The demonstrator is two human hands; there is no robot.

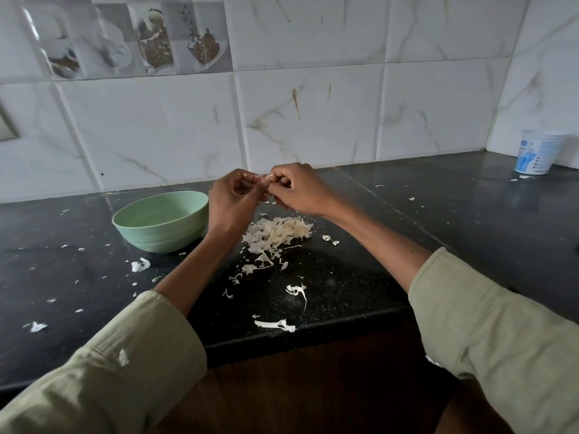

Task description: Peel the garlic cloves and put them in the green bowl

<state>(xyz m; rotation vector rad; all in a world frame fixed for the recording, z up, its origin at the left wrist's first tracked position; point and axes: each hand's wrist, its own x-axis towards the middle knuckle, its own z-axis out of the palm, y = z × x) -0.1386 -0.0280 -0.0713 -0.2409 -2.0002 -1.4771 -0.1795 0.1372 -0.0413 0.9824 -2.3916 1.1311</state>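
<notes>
White wall tiles stand behind my dark tabletop (360, 277). Both my hands, left (230, 200) and right (297, 191), pinch one garlic clove (264, 180) with curled fingers, above the peels (277, 231), beside the bowl (161, 219).

home kitchen. black speckled stone countertop (360, 277) against a wall of white marble-look tiles (313, 120); decorative tiles (138, 36) printed with cups and coffee beans; wooden cabinet front (313, 386) beneath; white plastic tub (537, 156) in the corner.
</notes>
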